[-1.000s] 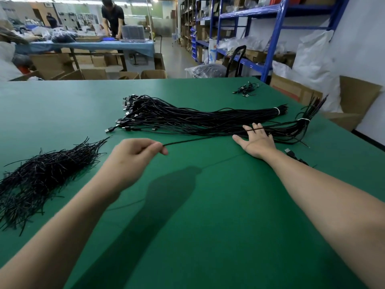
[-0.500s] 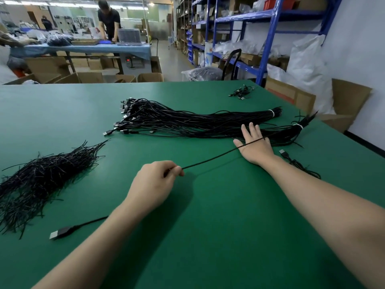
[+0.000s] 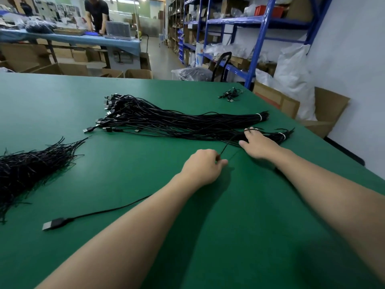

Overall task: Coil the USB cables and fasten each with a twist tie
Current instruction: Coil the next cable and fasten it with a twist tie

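Note:
My left hand (image 3: 203, 165) pinches one black USB cable (image 3: 108, 210) between thumb and fingers. The cable's slack runs back under my left forearm and ends in a USB plug (image 3: 53, 224) lying near the table's front left. From the pinch the cable rises to my right hand (image 3: 258, 146), whose fingers lie spread on the nearer tied bundle of black cables (image 3: 279, 135) with the cable looped round a finger. A larger bundle of USB cables (image 3: 166, 119) stretches across the table behind. A heap of black twist ties (image 3: 31, 165) sits at the left.
The green table (image 3: 239, 236) fills the view. A small coiled cable (image 3: 230, 94) lies at the far right. Cardboard boxes (image 3: 291, 105), a white sack and blue shelving (image 3: 258, 38) stand to the right. A person works at a far blue table.
My left hand slid right along the cable toward my right hand, shortening the span between them. The cable's plug end came into view at the front left. My right hand stayed on the bundle.

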Demonstrator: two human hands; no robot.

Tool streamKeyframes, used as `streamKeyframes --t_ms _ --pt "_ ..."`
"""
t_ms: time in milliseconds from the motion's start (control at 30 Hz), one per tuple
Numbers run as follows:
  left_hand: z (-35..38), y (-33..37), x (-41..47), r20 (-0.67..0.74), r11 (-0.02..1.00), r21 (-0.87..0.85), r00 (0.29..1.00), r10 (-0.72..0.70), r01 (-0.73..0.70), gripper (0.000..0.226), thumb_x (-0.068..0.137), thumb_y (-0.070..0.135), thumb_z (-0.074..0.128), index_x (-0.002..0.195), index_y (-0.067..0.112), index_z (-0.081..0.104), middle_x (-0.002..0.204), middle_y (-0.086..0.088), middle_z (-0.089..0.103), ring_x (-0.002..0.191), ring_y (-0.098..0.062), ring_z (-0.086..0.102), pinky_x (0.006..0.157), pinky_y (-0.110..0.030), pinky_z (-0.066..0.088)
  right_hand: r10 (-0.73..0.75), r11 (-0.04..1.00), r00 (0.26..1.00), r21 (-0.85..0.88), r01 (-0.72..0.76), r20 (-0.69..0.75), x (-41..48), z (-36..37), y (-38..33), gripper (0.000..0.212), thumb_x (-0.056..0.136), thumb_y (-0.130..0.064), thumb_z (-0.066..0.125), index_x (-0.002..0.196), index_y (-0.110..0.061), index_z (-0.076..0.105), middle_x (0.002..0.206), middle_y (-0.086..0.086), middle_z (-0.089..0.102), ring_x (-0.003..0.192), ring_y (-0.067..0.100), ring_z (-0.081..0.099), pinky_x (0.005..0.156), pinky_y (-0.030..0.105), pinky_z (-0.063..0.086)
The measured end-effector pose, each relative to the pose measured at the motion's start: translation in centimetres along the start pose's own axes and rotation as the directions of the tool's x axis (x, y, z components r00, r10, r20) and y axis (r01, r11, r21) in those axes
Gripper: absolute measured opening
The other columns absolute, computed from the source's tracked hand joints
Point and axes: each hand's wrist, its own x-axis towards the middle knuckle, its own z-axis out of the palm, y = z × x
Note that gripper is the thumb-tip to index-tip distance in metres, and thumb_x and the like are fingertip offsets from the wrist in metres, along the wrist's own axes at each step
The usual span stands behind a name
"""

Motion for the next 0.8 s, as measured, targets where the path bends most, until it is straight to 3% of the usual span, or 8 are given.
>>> streamKeyframes --t_ms 100,200,400,533,800 --pt "-0.1 0.8 0.3 -0.124 0.977 -0.214 0.992 -0.005 -0.021 0.031 0.103 0.03 0.047 0.088 0.022 0.074 0.058 0.004 0.051 0.059 -0.024 0.05 0.055 -0.03 0.037 0.13 0.991 0.99 -0.006 -0.13 0.044 1.3 0.7 1.3 0.075 0.102 -0.066 0.02 0.162 -0.026 -0.002 0.168 0.007 -0.013 0.155 0.021 -0.011 0.125 0.05 0.0" --pt "-1.5 0.4 0.7 -0.229 0.937 -0.342 0.973 -0.014 -0.067 0.033 0.103 0.028 0.048 0.079 0.024 0.071 0.045 0.007 0.04 0.041 -0.012 0.036 0.049 -0.027 0.029 0.198 0.979 0.975 0.035 -0.202 0.098 2.5 1.1 1.7 0.081 0.092 -0.08 0.02 0.159 -0.04 -0.004 0.167 0.003 -0.02 0.154 0.019 -0.019 0.119 0.061 -0.006" --pt "-3.0 -0.2 0.8 -0.254 0.88 -0.466 0.966 -0.034 -0.092 0.035 0.105 0.027 0.048 0.078 0.021 0.07 0.051 0.005 0.04 0.047 -0.016 0.033 0.049 -0.027 0.031 0.159 0.978 0.979 0.117 -0.174 0.129 3.8 1.3 2.9 0.08 0.089 -0.083 0.022 0.158 -0.047 0.005 0.169 0.001 -0.01 0.155 0.021 -0.011 0.118 0.067 -0.004" --pt "-6.2 -1.7 0.8 -0.364 0.79 -0.605 0.917 -0.165 -0.098 0.035 0.106 0.027 0.048 0.077 0.022 0.067 0.057 0.004 0.044 0.049 -0.012 0.033 0.045 -0.025 0.026 0.139 0.982 0.984 0.11 -0.151 0.11 4.3 1.4 3.4 0.077 0.092 -0.08 0.021 0.159 -0.044 0.01 0.17 -0.002 0.002 0.156 0.02 -0.007 0.118 0.067 -0.003" --pt "-10.7 -5.1 -3.1 -0.299 0.652 -0.749 0.938 -0.174 -0.118 0.032 0.108 0.028 0.044 0.095 0.018 0.071 0.05 0.014 0.036 0.043 -0.006 0.027 0.042 -0.019 0.022 0.16 0.976 0.982 0.133 -0.173 0.104 4.4 1.9 3.0 0.074 0.096 -0.075 0.021 0.16 -0.04 0.006 0.17 0.0 -0.007 0.155 0.019 -0.012 0.119 0.066 -0.004"
